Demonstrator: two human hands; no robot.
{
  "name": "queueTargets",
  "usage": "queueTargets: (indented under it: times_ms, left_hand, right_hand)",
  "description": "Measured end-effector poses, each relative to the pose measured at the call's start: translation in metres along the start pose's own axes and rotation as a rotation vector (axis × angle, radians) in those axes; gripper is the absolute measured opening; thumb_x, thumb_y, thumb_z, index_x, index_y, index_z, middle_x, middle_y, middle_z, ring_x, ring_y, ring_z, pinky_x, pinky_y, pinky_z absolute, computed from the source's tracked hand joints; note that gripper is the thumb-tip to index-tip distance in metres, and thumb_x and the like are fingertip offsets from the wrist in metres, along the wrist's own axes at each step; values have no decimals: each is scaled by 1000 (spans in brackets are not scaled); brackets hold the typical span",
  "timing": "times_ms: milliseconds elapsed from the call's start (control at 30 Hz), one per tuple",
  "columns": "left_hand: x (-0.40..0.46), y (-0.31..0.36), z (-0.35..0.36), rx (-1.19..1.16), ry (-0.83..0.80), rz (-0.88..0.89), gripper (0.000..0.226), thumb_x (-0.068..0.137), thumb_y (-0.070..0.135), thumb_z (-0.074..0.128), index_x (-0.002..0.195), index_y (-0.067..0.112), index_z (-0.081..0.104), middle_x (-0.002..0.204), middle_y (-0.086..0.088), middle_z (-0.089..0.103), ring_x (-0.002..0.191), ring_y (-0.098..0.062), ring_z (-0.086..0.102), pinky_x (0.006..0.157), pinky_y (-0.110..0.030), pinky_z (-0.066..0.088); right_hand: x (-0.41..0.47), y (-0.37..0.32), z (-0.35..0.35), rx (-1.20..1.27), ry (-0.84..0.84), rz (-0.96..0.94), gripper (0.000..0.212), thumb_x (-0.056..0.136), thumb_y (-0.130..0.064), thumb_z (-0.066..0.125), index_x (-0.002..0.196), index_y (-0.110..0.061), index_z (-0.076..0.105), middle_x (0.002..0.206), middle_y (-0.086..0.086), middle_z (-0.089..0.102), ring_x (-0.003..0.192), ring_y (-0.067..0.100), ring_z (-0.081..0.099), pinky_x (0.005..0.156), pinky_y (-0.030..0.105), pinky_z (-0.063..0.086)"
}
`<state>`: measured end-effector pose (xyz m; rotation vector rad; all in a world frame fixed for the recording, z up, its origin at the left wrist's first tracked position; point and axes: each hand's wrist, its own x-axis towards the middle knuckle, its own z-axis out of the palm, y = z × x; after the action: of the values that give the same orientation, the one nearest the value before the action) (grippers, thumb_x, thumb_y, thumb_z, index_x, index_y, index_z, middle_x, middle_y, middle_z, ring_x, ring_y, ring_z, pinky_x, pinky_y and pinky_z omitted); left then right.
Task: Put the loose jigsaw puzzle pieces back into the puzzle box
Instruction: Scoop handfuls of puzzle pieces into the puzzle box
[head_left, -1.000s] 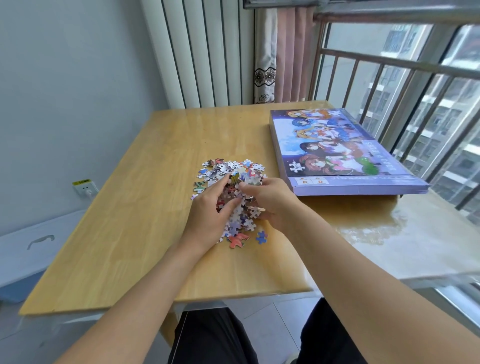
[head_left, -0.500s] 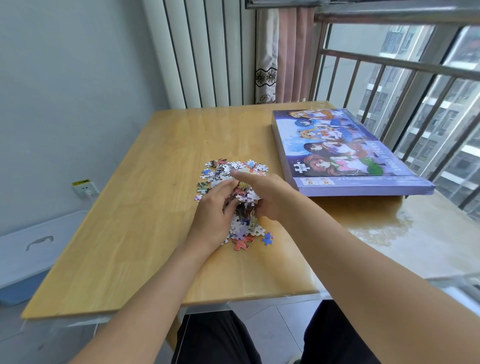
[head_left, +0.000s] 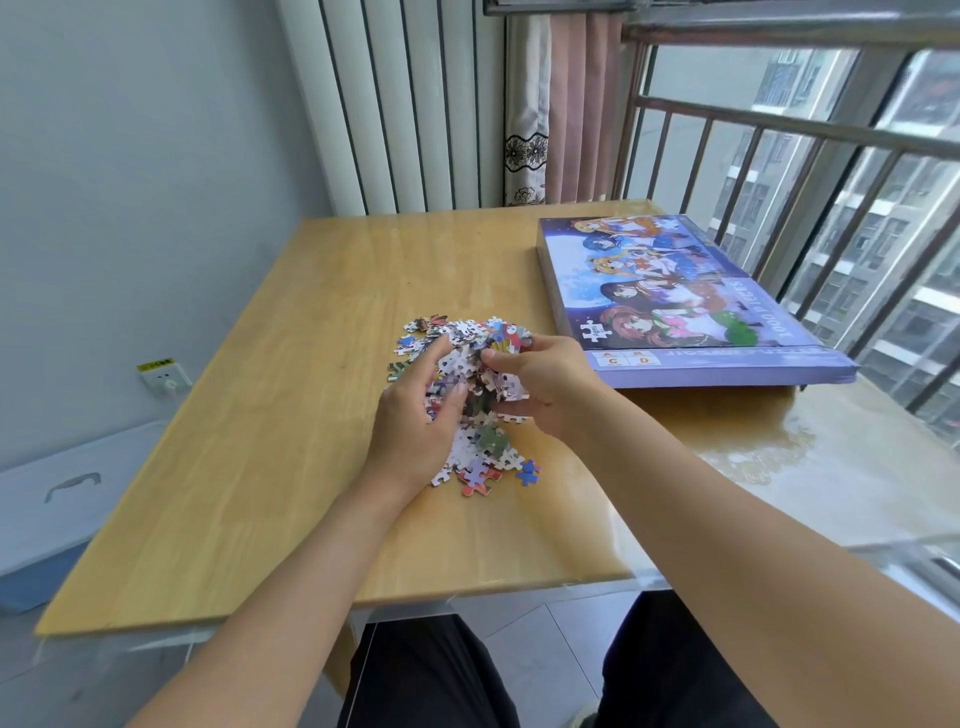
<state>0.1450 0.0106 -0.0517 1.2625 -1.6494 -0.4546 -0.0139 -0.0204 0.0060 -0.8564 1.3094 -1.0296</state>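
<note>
A heap of loose jigsaw pieces (head_left: 480, 457) lies in the middle of the wooden table (head_left: 270, 415). My left hand (head_left: 415, 426) and my right hand (head_left: 545, 384) face each other over the heap, fingers curled round a bunch of pieces (head_left: 475, 374) held between them just above the pile. More pieces spread out behind and in front of my hands. The purple puzzle box (head_left: 685, 312) with a cartoon picture on its lid lies shut to the right, about a hand's width from my right hand.
A window with a metal railing (head_left: 831, 171) runs along the table's right side. A radiator (head_left: 405, 104) and a curtain (head_left: 561, 98) stand behind the table. A wall socket (head_left: 162, 375) and a white-lidded bin (head_left: 57, 499) are at the left.
Both hands have closed in from the sides of the heap and scooped a bunch of pieces together, lifting it slightly off the table.
</note>
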Motion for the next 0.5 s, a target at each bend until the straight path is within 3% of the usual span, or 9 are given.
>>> queueTargets:
  times_ms: [67, 133, 300, 400, 500]
  left_hand:
    - [0, -1, 0, -1, 10, -2, 50, 98, 15, 59, 147, 23, 47, 143, 7, 56, 133, -4, 50, 112, -34, 42]
    - [0, 0, 0, -2, 20, -5, 49, 98, 16, 59, 146, 23, 49, 142, 8, 57, 131, -5, 51, 111, -35, 43]
    - [1, 2, 0, -5, 50, -5, 44, 95, 14, 63, 137, 24, 57, 134, 12, 60, 120, -3, 57, 105, -31, 48]
    - [4, 8, 0, 66, 41, 48, 43, 90, 11, 68, 131, 22, 60, 124, 20, 58, 112, -4, 57, 101, -34, 50]
    - [12, 22, 6, 147, -29, 133, 50, 84, 13, 74, 131, 21, 58, 125, 17, 56, 117, -4, 52, 105, -30, 42]
  right_hand:
    - [0, -5, -1, 9, 34, -71, 29, 81, -9, 82, 107, -3, 69, 102, 11, 72, 94, 26, 69, 82, 49, 61]
    - [-2, -14, -4, 64, 25, -117, 17, 84, -6, 79, 97, -6, 69, 96, 10, 72, 86, 23, 70, 80, 48, 62]
    - [-15, -34, -18, 178, -69, -81, 26, 86, -3, 76, 109, 2, 67, 112, 18, 70, 102, 31, 69, 84, 51, 61]
    - [-28, -36, -33, 238, -152, -45, 25, 87, -4, 75, 110, 3, 67, 106, 14, 69, 98, 28, 67, 81, 47, 62]
    - [-43, -28, -54, 261, -213, -27, 8, 89, -3, 72, 97, -3, 68, 95, 11, 72, 89, 25, 69, 77, 43, 62]
